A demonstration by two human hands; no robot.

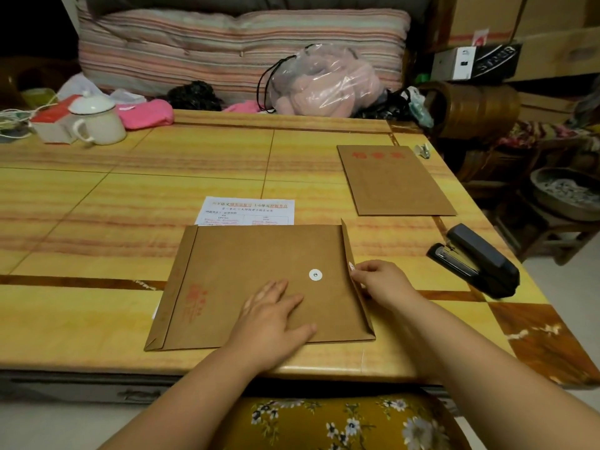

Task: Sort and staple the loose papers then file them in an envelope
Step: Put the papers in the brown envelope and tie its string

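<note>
**Flap pinched, envelope pinned flat**

The right hand [380, 284] pinches the edge of the flap [352, 254] at the envelope's right side, thumb and forefinger closed on the thin kraft paper just right of the white string button [315, 274]. The left hand [272, 315] lies with fingers straight and spread, pressing down on the brown envelope [227, 280] at lower centre of the frame.

The envelope looks light and fairly stiff, but it would likely slide on the glossy table [97, 222] unless held down (hence the flat palm, probably). The flap is best taken at its free edge, since it creases easily.

A printed sheet [246, 212] shows just above the envelope; whether it is tucked inside or lying underneath I cannot tell. A second envelope [394, 181] sits at upper right, the black stapler [477, 259] at right.
</note>
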